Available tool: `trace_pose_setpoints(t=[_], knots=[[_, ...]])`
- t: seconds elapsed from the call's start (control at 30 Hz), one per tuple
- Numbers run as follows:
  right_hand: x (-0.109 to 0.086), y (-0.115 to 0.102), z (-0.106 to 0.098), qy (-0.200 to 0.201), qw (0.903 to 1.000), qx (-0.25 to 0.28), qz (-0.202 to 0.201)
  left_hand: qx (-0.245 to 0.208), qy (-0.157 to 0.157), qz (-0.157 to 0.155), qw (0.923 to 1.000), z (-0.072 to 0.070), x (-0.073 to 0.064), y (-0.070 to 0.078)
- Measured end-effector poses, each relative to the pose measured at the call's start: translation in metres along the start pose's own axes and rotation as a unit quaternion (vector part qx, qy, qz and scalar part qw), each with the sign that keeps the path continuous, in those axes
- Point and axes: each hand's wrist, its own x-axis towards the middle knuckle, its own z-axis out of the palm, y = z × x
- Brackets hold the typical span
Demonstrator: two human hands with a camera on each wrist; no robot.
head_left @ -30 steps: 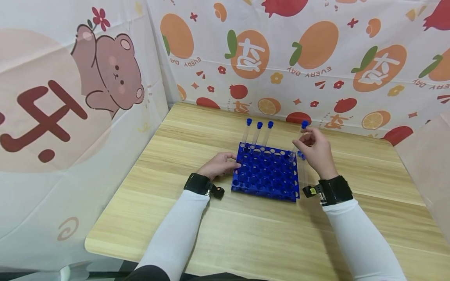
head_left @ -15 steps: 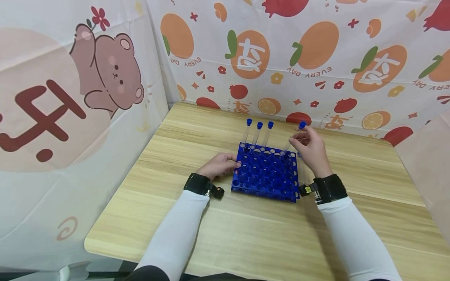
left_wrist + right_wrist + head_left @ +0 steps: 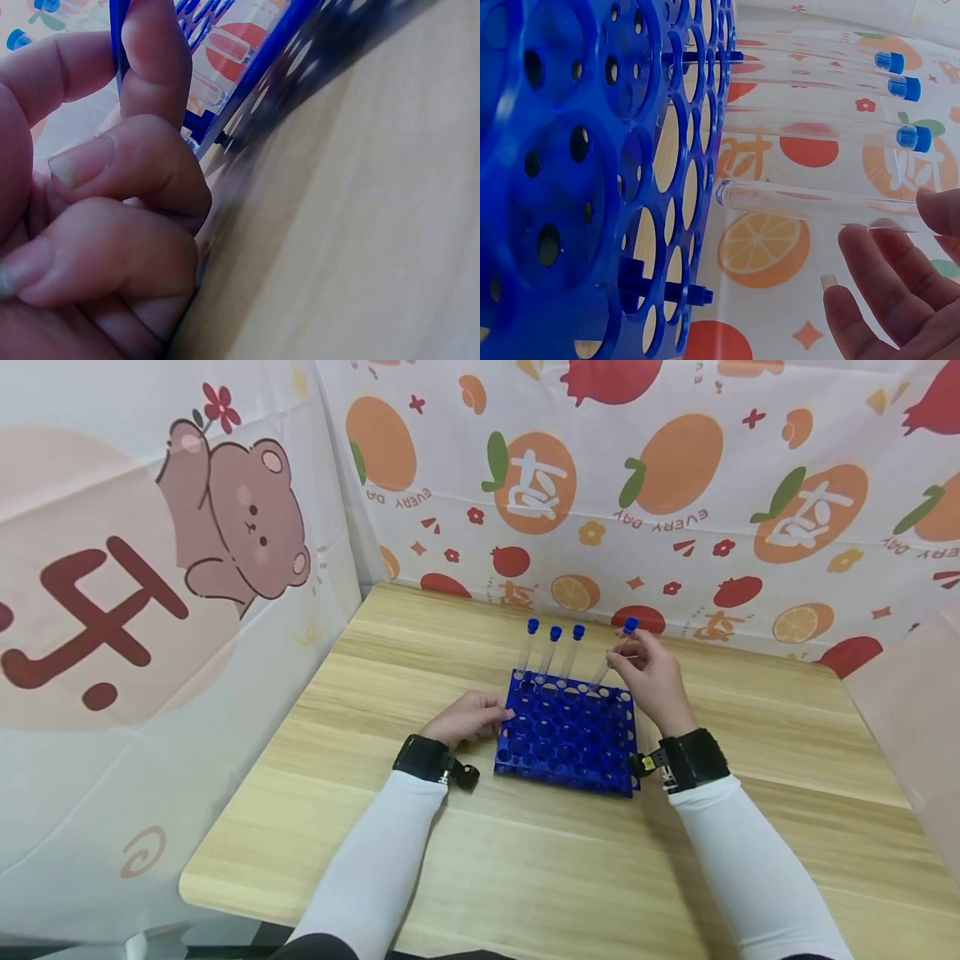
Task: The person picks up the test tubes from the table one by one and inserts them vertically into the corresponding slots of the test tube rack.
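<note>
A blue test tube rack [image 3: 566, 735] with many round holes stands on the table. My left hand [image 3: 468, 717] pinches its left edge between thumb and index finger, with the other fingers curled. Three clear test tubes with blue caps, one of them a test tube [image 3: 572, 652], stand upright in the rack's back row toward the left. My right hand [image 3: 656, 683] holds another blue-capped test tube [image 3: 810, 204] near its top. That tube tilts, its rounded bottom by the back-row holes; in the right wrist view the bottom appears just outside them.
The wooden table [image 3: 480, 868] extends around the rack. A fruit-print curtain [image 3: 450, 460] hangs behind its back edge, and a bear-print curtain [image 3: 322, 543] is at the left. Each wrist wears a black strap [image 3: 697, 760] with a small camera.
The right hand has moved left along the rack's back row with its test tube, which has tilted more. The left hand keeps its place on the rack.
</note>
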Motion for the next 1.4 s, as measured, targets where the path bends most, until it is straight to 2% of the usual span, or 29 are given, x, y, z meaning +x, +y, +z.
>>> trace_pose_setpoints(t=[0.23, 0.47, 1.03, 1.4], knots=[[-0.001, 0.0, 0.003, -0.019, 0.9997, 0.012, 0.008, -0.011, -0.006, -0.005, 0.9999, 0.003, -0.001, -0.002], [0.004, -0.002, 0.003, -0.018, 0.9998, 0.003, -0.001, -0.007, 0.0, -0.004, 1.0, 0.001, -0.001, 0.002], [0.006, -0.003, 0.007, -0.039, 0.9992, 0.006, 0.009, -0.017, -0.003, -0.015, 0.9997, 0.001, -0.002, 0.004], [0.007, 0.002, 0.011, -0.075, 0.9972, -0.002, 0.004, -0.011, -0.001, -0.015, 0.9998, 0.001, -0.003, 0.005]])
